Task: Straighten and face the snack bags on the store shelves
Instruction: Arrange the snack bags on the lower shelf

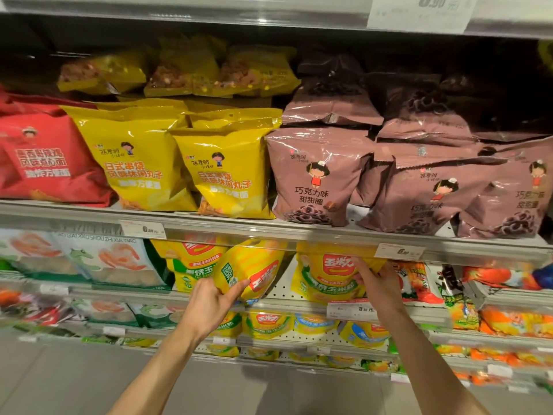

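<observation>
Both arms reached up to the second shelf (278,299), where the yellow corn-snack bags sat. The left hand (214,301) gripped a tilted yellow bag (254,271) from below, thumb and fingers curled round its lower edge — the bag leaned over to the right, its red logo slanting, its top tucked under the shelf rail above. Just beside it, across a bare strip of perforated shelf, stood an upright yellow bag (327,277) facing forward. The right hand (378,283) pinched that bag's upper right corner, fingers bent over the edge.

Behind the tilted bag another yellow bag (194,265) stood upright. To the left were white-and-green shrimp-cracker bags (119,260), and to the right orange-printed bags (419,280) (their print too blurred to read).

On the shelf above — the top row — a red bag (45,157), two yellow bags (182,166) and brown chocolate-ring bags (314,178) faced outward, with more stacked behind. Price tags (143,229) were clipped to the shelf rails.
</observation>
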Available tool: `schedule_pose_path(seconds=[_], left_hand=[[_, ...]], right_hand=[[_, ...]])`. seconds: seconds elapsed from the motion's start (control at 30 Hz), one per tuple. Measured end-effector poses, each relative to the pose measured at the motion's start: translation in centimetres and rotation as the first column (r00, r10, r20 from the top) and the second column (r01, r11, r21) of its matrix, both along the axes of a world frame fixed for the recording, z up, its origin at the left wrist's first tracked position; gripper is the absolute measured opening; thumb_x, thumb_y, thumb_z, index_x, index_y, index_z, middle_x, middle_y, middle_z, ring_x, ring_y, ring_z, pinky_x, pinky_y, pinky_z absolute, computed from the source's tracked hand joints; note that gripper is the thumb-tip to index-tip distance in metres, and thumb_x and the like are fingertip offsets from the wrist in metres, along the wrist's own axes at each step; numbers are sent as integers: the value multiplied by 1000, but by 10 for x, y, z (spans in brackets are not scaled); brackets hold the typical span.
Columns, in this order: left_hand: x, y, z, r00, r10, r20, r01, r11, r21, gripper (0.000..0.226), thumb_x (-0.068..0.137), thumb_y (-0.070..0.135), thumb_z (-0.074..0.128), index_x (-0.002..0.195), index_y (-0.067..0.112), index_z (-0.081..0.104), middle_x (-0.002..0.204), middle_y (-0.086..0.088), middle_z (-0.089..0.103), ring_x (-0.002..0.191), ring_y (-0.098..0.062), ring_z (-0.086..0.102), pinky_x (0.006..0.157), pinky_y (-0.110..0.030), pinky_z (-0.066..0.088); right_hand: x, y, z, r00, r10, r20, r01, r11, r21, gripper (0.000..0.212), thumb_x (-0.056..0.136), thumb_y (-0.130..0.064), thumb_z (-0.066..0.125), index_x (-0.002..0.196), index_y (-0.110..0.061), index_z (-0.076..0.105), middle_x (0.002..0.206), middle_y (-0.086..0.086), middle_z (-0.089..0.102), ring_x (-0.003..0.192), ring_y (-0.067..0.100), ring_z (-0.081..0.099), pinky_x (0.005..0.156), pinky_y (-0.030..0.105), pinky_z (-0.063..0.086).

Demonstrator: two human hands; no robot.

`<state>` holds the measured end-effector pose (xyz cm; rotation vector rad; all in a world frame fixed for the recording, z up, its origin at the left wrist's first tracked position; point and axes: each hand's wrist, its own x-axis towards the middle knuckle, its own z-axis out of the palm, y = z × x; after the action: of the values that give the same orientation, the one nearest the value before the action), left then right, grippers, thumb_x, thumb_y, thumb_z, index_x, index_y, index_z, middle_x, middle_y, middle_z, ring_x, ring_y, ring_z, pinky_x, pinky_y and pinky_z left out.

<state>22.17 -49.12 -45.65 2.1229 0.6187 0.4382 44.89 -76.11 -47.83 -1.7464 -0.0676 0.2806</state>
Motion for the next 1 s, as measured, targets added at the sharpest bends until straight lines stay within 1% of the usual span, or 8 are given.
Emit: schedule_pose_path(seconds=[0.17,0.33,0.43,0.5,0.57,0.67,0.83,1.0], left_hand=[[-6,-1,-4,1000,-3,22,3,1000,-29,57,86,47,73,47,16,46,46,0,58,36,-7,48,41,-16,36],[-18,1,-6,996,-10,86,20,992,-121,45,82,59,70,89,15,75,81,-2,77,73,-23,74,67,-37,61],[-15,4,5,996,16,91,-7,995,-100,42,81,62,67,76,22,81,76,-2,78,75,-18,75,75,-37,60],[-15,3,15,995,-16,99,26,995,-98,32,82,60,67,69,33,79,75,9,78,75,-9,75,70,-32,59],[-19,2,20,995,-41,91,51,993,-108,32,83,55,69,69,27,77,75,7,78,74,-12,75,65,-31,60],[-31,6,29,991,-22,130,44,984,-172,15,85,41,74,74,31,80,85,9,80,81,-9,77,71,-27,62],[-51,27,55,967,115,227,-56,967,-249,9,83,29,78,83,20,81,76,-10,78,64,-31,76,59,-42,64],[-72,39,63,956,202,215,-150,960,-235,16,78,32,80,76,16,80,67,-14,75,56,-35,73,51,-45,62]], right_hand=[[-1,0,2,1000,-19,12,19,1000,-2,38,91,-36,76,111,-6,64,94,8,75,65,0,71,54,9,51],[1,-2,6,1000,-27,9,27,1000,-4,40,87,-42,78,109,-12,66,80,3,76,65,5,72,54,17,55],[0,-2,7,1000,3,3,-3,1000,-2,37,88,-43,77,105,-11,68,86,5,77,67,5,73,52,16,54],[-1,-3,10,1000,13,0,-13,1000,16,31,89,-40,76,100,-12,69,86,5,77,66,4,73,51,13,53],[-2,-4,13,1000,20,-7,-20,999,27,27,90,-37,76,94,-12,69,83,1,77,66,3,73,54,11,53],[-6,-2,15,999,43,-10,-43,998,44,24,92,-31,75,85,-9,69,77,-6,78,70,2,73,57,9,53],[-16,14,19,994,111,-5,-110,990,84,11,93,-30,73,89,-21,74,81,-9,79,74,0,74,62,10,54],[-26,49,16,978,204,-48,-198,975,103,16,90,-36,76,99,-23,73,91,-6,80,71,0,73,58,15,56]])
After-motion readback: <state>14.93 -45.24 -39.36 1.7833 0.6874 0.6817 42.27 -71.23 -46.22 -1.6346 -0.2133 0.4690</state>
